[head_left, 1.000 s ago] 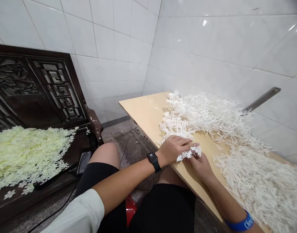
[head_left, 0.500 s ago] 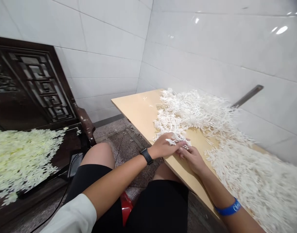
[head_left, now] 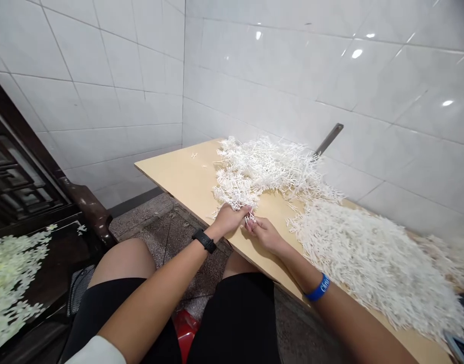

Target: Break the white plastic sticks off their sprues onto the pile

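Note:
My left hand (head_left: 232,218) is closed on a small white branching plastic sprig (head_left: 250,217), thumb against fingers, at the near edge of the wooden board. Right beside it, my right hand (head_left: 264,232) pinches the lower end of the same sprig. The fingers partly hide the piece. Just beyond my left hand lies a small heap of white sprigs (head_left: 237,187), joined to a larger tangled pile (head_left: 273,162) behind it. To the right of my right hand spreads another dense pile of white pieces (head_left: 368,253).
The pale wooden board (head_left: 178,172) has a few loose bits on its left part. A metal bar (head_left: 329,139) sticks up behind the pile by the tiled wall. At left, pale flower pieces (head_left: 11,283) lie on a dark carved wooden chair (head_left: 89,207). Something red (head_left: 185,328) shows between my legs.
My view has turned to the right, so the board and hands appear further left. Both hands stay close together, and the fingers have shifted, with the sprig now pinched between them.

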Motion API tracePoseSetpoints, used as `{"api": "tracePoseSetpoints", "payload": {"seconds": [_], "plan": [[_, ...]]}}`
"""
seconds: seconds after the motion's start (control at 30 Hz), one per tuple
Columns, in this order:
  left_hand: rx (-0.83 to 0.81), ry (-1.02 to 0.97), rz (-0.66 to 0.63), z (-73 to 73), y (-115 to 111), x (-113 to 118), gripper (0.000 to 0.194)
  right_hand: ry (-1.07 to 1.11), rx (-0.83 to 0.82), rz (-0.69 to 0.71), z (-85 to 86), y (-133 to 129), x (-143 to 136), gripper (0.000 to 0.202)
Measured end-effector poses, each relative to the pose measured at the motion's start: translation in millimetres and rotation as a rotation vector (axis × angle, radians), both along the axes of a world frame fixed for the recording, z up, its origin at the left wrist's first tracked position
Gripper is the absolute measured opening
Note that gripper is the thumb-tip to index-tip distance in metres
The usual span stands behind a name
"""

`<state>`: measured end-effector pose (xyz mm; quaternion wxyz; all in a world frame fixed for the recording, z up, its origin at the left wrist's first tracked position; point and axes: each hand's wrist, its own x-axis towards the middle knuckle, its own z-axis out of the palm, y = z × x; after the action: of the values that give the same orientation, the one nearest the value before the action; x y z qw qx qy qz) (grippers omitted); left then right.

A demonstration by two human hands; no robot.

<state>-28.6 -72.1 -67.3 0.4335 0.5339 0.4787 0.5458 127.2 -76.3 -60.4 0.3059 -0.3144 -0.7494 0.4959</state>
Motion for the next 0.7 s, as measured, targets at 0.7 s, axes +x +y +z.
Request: {"api": "tracePoseSetpoints", "payload": {"seconds": [0.7], "plan": [[0.022, -0.261, -0.042, 5.4, 5, -1, 0.037, -1.024, 0.533, -0.325, 65.3, 14, 129, 0.065]]}}
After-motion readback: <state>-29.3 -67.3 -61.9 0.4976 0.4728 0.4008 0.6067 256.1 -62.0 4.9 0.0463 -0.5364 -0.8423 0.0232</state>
